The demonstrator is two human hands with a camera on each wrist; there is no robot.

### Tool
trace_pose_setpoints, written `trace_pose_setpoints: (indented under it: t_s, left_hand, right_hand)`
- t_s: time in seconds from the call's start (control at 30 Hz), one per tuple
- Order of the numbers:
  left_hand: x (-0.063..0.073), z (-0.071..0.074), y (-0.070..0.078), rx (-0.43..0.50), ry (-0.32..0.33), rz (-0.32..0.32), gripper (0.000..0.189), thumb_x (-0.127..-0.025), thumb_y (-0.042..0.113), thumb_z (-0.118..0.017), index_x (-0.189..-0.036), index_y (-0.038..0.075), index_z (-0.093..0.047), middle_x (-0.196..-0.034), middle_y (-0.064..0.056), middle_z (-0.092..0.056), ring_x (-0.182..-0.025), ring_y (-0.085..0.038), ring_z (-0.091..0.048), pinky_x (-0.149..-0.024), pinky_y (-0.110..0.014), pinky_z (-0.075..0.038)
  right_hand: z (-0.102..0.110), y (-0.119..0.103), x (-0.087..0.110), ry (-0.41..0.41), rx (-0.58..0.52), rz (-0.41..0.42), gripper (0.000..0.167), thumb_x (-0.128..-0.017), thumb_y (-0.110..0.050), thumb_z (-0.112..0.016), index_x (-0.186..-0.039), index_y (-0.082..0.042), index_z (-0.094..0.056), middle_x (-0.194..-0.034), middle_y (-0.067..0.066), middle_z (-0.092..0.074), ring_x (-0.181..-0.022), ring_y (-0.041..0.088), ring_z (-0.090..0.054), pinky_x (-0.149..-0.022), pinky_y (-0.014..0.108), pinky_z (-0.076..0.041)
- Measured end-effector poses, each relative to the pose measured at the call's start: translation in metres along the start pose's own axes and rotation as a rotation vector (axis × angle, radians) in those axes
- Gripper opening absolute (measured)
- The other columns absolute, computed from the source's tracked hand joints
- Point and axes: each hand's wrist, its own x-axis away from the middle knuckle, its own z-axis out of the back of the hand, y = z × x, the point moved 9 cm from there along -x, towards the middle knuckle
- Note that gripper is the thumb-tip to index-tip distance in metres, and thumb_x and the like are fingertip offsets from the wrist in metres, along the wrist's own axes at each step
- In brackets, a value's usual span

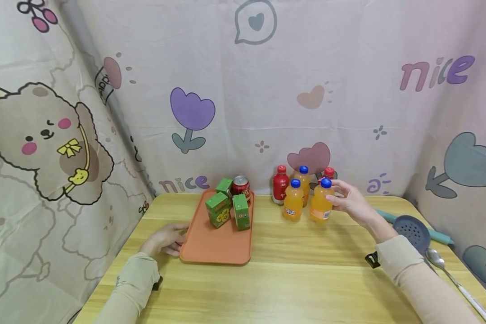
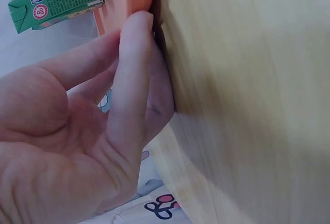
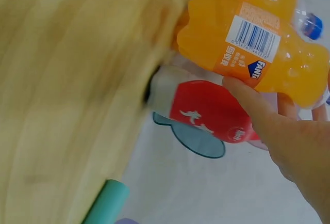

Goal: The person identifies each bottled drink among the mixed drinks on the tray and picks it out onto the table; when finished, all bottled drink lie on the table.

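My left hand (image 1: 168,240) is at the left edge of an orange tray (image 1: 214,253), its thumb and fingers pinching the rim in the left wrist view. On the tray stand several green drink cartons (image 1: 218,209) and a dark red soda can (image 1: 241,188). At the back right, my right hand (image 1: 350,202) grips an orange Fanta bottle (image 1: 321,204) with a blue cap. A second orange soda bottle (image 1: 293,202) stands just left of it, another (image 1: 303,180) behind. A red-labelled bottle (image 1: 281,186) is at their left; a second red-labelled bottle (image 3: 211,110) is partly hidden behind the held one.
On the table's right side lie a grey slotted skimmer (image 1: 411,231), a teal-handled utensil (image 1: 440,236) and a metal spoon (image 1: 436,259). A printed cloth (image 1: 243,90) hangs behind the wooden table (image 1: 299,288).
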Motion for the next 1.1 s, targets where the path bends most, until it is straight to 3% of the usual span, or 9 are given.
trace_pose_setpoints:
  t_s: [0.37, 0.67, 0.77, 0.87, 0.97, 1.1]
  left_hand:
    - [-0.001, -0.007, 0.006, -0.008, 0.006, -0.006, 0.068, -0.101, 0.001, -0.059, -0.164, 0.003, -0.033, -0.076, -0.007, -0.072, -0.06, -0.012, -0.067, -0.057, -0.029, -0.062]
    - [-0.002, -0.011, 0.013, -0.016, -0.001, -0.012, 0.067, -0.102, 0.002, -0.059, -0.164, 0.003, -0.033, -0.076, -0.007, -0.072, -0.06, -0.012, -0.067, -0.056, -0.028, -0.061]
    - [-0.003, -0.013, 0.016, -0.014, 0.003, -0.024, 0.067, -0.103, 0.002, -0.059, -0.164, 0.004, -0.033, -0.075, -0.008, -0.072, -0.06, -0.012, -0.067, -0.055, -0.027, -0.061]
    - [-0.002, -0.019, 0.013, -0.022, -0.002, -0.027, 0.066, -0.103, 0.002, -0.057, -0.164, 0.004, -0.033, -0.075, -0.008, -0.072, -0.06, -0.013, -0.066, -0.055, -0.027, -0.06]
    - [0.004, -0.026, 0.005, -0.041, -0.004, -0.028, 0.064, -0.104, 0.001, -0.055, -0.164, 0.004, -0.033, -0.076, -0.009, -0.074, -0.061, -0.014, -0.067, -0.055, -0.029, -0.059]
    - [0.012, -0.031, -0.001, -0.077, -0.021, -0.068, 0.065, -0.108, 0.006, -0.051, -0.166, 0.001, -0.024, -0.082, -0.015, -0.075, -0.063, -0.017, -0.068, -0.055, -0.031, -0.058]
  right_hand:
    - [0.004, 0.015, -0.001, 0.065, -0.029, 0.005, 0.043, -0.105, -0.017, -0.066, -0.146, -0.015, -0.053, -0.121, -0.015, -0.061, -0.107, 0.001, -0.066, -0.09, 0.026, -0.062]
    - [0.011, 0.019, 0.004, 0.056, -0.027, 0.002, 0.042, -0.108, -0.022, -0.062, -0.148, -0.019, -0.049, -0.127, -0.015, -0.057, -0.111, -0.002, -0.063, -0.094, 0.022, -0.06]
    - [0.014, 0.02, 0.005, 0.041, 0.008, 0.009, 0.046, -0.109, -0.025, -0.059, -0.152, -0.015, -0.045, -0.133, -0.008, -0.056, -0.113, -0.004, -0.061, -0.096, 0.021, -0.058]
    - [0.014, 0.025, 0.009, 0.025, 0.069, 0.002, 0.057, -0.11, -0.027, -0.056, -0.159, -0.007, -0.035, -0.147, 0.01, -0.052, -0.117, -0.007, -0.058, -0.103, 0.027, -0.058]
    - [0.009, 0.032, 0.016, 0.014, 0.137, -0.003, 0.064, -0.111, -0.028, -0.054, -0.164, -0.003, -0.027, -0.157, 0.027, -0.043, -0.129, 0.007, -0.057, -0.111, 0.039, -0.055]
    - [0.001, 0.029, 0.025, 0.052, 0.265, 0.044, 0.068, -0.11, -0.024, -0.057, -0.166, -0.002, -0.025, -0.159, 0.035, -0.04, -0.141, 0.045, -0.051, -0.116, 0.057, -0.048]
